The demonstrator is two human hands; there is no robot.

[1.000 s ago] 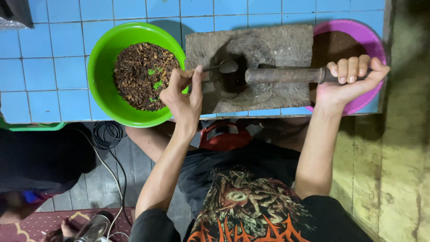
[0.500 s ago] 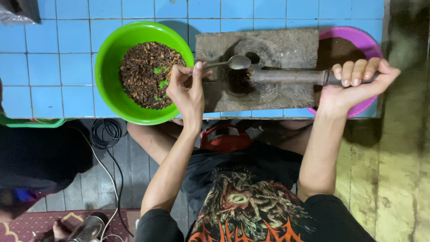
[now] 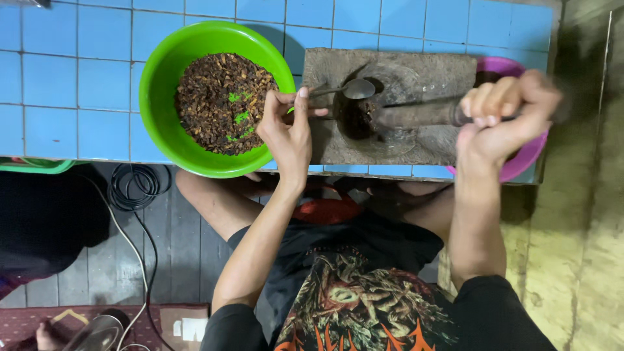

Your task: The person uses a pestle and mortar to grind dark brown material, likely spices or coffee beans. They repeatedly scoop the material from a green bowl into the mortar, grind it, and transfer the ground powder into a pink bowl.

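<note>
Blue tiled counter [image 3: 58,84] carries a green bowl [image 3: 156,123] of dark brown bits at left and a stone mortar slab [image 3: 416,65] to its right. Right hand [image 3: 504,114] is clamped round the pestle [image 3: 416,116], grinding, by my read. Left hand [image 3: 286,127] pinches a spoon [image 3: 348,90] over the hollow; scraping likely comes next.

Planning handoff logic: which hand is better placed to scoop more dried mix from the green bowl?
Left, probably. The left hand holds the spoon right beside the green bowl; the right hand has its grip on the pestle, across the stone mortar.
</note>
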